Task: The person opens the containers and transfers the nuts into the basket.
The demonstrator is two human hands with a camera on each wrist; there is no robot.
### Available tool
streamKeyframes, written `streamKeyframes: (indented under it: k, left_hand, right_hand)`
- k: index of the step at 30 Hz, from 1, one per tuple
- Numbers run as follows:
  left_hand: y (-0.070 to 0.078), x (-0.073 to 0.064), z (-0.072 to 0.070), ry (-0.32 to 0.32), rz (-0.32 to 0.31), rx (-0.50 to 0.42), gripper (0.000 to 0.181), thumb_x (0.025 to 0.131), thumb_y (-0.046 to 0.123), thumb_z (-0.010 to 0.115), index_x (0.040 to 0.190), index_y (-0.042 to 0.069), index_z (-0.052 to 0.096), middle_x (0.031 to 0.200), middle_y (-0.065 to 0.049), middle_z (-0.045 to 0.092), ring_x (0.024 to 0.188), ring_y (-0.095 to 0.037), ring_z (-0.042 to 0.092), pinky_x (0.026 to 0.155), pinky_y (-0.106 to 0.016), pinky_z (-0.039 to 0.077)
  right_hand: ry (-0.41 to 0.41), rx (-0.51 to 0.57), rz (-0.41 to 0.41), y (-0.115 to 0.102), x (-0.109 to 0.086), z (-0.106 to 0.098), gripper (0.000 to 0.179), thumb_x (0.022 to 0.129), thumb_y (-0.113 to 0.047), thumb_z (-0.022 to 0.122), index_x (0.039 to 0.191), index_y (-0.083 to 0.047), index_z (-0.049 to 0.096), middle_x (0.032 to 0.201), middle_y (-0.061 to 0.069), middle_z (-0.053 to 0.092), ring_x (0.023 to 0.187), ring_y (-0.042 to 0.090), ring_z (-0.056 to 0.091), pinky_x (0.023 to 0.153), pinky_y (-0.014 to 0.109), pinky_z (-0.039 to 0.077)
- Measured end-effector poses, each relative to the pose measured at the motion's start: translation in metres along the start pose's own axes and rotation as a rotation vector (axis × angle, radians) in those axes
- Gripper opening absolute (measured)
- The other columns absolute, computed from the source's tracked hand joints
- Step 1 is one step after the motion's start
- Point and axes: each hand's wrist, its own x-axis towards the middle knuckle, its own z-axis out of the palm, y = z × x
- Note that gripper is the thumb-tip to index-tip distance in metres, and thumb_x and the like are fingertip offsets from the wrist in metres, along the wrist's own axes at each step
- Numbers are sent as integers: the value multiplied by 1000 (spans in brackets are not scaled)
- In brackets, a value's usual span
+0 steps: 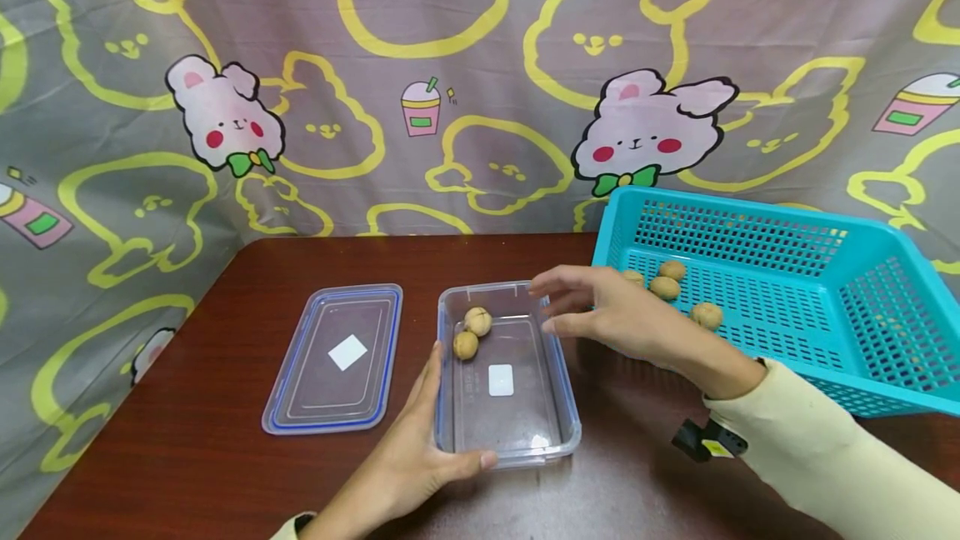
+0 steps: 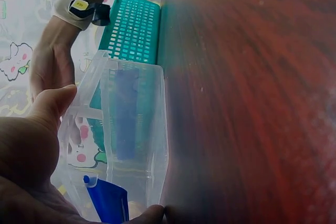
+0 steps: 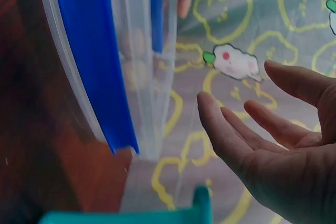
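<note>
A clear plastic food container stands on the table, with two walnuts near its far left corner. My left hand holds the container round its near left corner, thumb at the near rim and fingers along the left wall. Over the right rim, my right hand hangs with nothing in it, fingers apart and loosely bent. In the right wrist view those fingers are spread beside the container's blue side clip. Several more walnuts lie in the turquoise basket.
The container's lid, with a blue seal, lies flat on the dark red-brown table at the left. The basket fills the right side, behind my right forearm. A patterned curtain hangs behind the table.
</note>
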Motion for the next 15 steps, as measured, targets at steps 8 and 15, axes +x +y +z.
streamKeyframes:
  k: [8,15]
  left_hand:
    - [0,0,-1,-11,4,0,141,74,33,96,170,20,-6,177,-15,2,161,-42,12,126,-68,18]
    - [0,0,-1,-12,9,-2,141,74,33,96,170,20,-6,177,-15,1,161,-41,12,126,-67,18]
  right_hand:
    - [-26,17,-14,7,17,33,40,97,-13,71,136,-6,65,140,15,66,125,38,67,102,52,58]
    - [-49,44,9,11,31,54,43,95,-6,71,137,-1,63,140,18,64,123,35,67,100,48,59]
